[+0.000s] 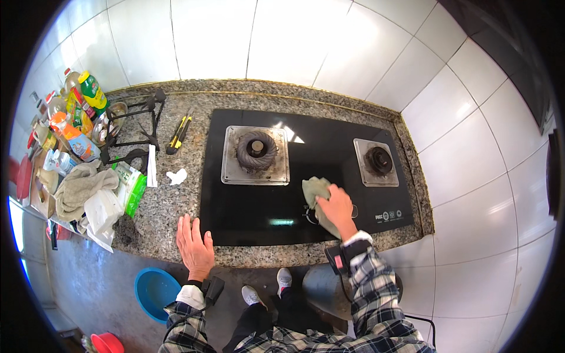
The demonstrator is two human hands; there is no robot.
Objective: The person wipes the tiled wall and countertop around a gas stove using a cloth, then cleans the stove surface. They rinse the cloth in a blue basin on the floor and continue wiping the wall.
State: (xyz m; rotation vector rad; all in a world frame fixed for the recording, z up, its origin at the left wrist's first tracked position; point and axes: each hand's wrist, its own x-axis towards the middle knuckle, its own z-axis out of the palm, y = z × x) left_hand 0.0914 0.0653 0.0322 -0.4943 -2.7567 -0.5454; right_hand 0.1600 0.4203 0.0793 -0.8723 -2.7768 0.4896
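Note:
My right hand (pixel 338 207) is on a grey-green cloth (pixel 316 189), gripping it against the black glass top of a two-burner gas stove (pixel 256 212). The cloth lies between the burners, by the control-knob area near the front, and partly covers the markings there. My left hand (pixel 194 246) rests flat on the granite countertop (pixel 163 238), fingers apart, just left of the stove's front corner, holding nothing. The left burner (pixel 257 150) and right burner (pixel 378 160) sit bare on stained square metal trays, their pan supports off.
Black pan supports (pixel 152 119), a yellow-black utility knife (pixel 179 134), crumpled white tissue (pixel 176 177), a grey rag (pixel 84 189) and several bottles (pixel 75 137) crowd the counter's left. Below are a blue basin (pixel 154 293) and a gas cylinder (pixel 326 289). Tiled walls stand behind and right.

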